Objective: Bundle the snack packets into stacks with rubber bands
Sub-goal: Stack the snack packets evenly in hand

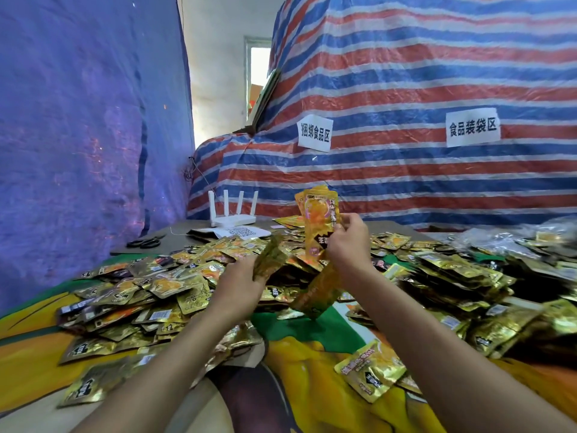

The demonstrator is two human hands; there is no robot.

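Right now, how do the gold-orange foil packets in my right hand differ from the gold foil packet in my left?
The gold-orange foil packets in the right hand stand upright above the pile; the gold foil packet in the left hand tilts, low at the pile. The right-hand packets are several, print readable; the left-hand packet is blurred. Both are shiny foil.

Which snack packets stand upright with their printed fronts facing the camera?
The small stack pinched in the right hand, raised above the heap. The left hand grips a tilted, blurred packet; those in the heap lie flat.
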